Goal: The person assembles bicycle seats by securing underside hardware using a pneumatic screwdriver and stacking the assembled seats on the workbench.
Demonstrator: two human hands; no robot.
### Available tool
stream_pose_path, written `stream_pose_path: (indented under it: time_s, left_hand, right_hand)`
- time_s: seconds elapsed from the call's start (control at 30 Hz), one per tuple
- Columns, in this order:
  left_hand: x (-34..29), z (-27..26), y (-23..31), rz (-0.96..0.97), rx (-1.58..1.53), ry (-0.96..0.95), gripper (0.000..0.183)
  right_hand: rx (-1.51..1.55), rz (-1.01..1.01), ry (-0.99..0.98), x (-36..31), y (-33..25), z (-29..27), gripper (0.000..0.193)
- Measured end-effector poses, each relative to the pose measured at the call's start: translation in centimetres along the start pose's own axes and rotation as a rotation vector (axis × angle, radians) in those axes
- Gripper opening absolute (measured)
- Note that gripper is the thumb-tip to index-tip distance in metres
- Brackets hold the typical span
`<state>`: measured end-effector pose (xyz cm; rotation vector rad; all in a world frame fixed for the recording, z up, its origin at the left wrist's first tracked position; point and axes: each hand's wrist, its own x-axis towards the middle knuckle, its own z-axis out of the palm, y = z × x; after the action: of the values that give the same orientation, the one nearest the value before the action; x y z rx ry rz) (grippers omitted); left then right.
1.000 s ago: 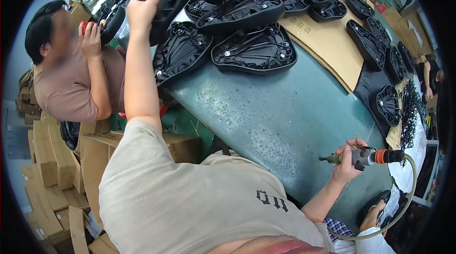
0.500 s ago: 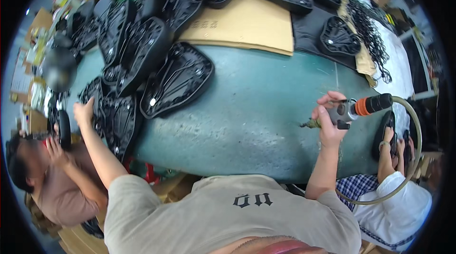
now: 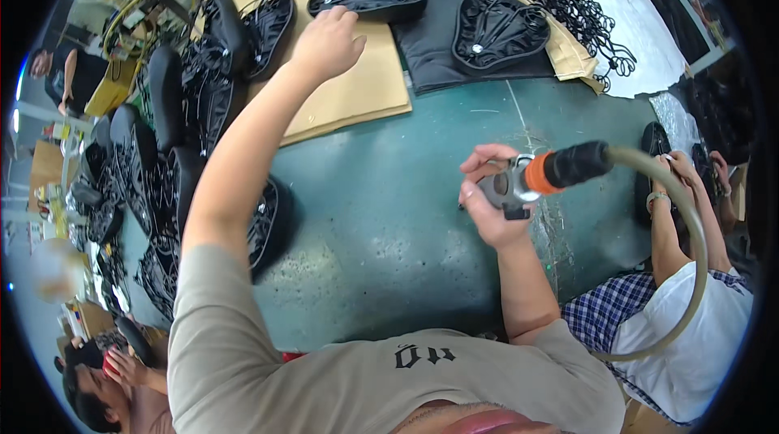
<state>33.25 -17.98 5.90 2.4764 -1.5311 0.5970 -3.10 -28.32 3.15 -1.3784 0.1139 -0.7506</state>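
Two hands of the wearer: left hand (image 3: pixel 327 45), right hand (image 3: pixel 489 195). One pneumatic tool (image 3: pixel 519 182), one hose (image 3: pixel 682 272). Black saddle bases (image 3: pixel 499 28): too many to count.

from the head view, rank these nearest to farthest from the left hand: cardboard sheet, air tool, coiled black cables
1. cardboard sheet, directly under the left hand
2. air tool, held in the right hand, lower right
3. coiled black cables, far upper right
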Motion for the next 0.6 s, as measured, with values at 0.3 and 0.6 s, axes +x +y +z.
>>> stream_pose_path:
  time_s: [0.3, 0.6]
  left_hand:
    - [12.0, 9.8, 4.2, 0.098, 0.153, -0.187, 0.025]
    - [11.6, 8.4, 17.3, -0.349, -0.097, -0.165, 0.067]
  right_hand:
    - [-0.031, -0.030, 0.026, -0.2, 1.3, -2.1, 0.051]
    - [0.007, -0.048, 0.104, 0.0, 0.5, -1.8, 0.050]
